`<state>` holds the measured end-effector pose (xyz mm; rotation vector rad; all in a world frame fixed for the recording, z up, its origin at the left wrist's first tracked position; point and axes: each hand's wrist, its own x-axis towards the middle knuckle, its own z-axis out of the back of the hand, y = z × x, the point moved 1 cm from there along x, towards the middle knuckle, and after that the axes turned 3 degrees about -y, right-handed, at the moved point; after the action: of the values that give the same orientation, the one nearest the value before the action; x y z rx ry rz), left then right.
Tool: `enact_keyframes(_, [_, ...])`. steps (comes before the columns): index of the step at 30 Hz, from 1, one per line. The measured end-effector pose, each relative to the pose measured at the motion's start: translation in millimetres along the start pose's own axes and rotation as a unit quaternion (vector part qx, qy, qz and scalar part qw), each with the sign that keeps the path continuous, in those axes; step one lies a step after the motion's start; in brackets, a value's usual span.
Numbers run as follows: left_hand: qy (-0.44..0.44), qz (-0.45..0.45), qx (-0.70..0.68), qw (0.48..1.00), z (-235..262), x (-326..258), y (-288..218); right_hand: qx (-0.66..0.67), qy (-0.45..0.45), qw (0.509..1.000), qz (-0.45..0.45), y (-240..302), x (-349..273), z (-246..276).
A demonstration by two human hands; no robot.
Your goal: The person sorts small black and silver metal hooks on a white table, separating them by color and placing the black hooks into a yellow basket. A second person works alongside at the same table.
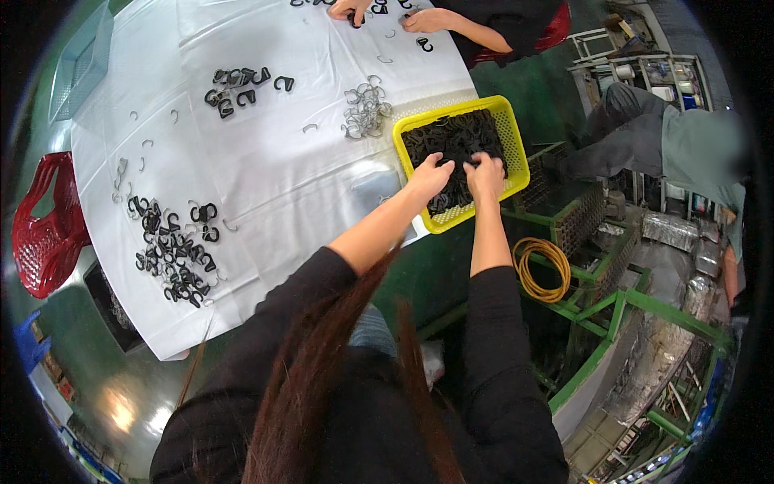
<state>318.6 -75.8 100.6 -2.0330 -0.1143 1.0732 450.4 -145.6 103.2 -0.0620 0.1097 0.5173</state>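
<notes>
Both of my hands are in a yellow perforated basket [521,153], filled with black curved, hook-like pieces [451,139]. On the left side of the pile, my left hand [431,176] has its fingers bent inward among the pieces. My right hand [485,173] reaches in close beside it, fingers curled down at the pile. Both hands look closed, but whatever they hold cannot be told from the dark pieces around them. The basket sits at the right edge of the table with the white cloth [266,169].
Silver C-shaped clips [367,109] lie left of the basket. Black hooks form a far cluster [238,87] and a larger near-left heap [173,250]. Another person's hands [427,20] work at the far edge. A clear bin [82,64], red chair [52,226] and coiled hose [542,270] surround the table.
</notes>
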Motion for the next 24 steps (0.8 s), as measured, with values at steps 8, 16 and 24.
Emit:
enact_keyframes(8, [-0.026,-0.020,0.048,0.998,145,-56,38,0.088,-0.048,0.972,0.213,34,90,-55])
enact_keyframes(16, [-0.203,0.041,-0.030,0.978,238,-139,80,-0.020,-0.056,0.940,0.336,32,105,-63])
enact_keyframes(24, [-0.219,0.045,-0.065,0.972,237,-166,99,-0.052,-0.088,0.953,0.285,17,96,-67])
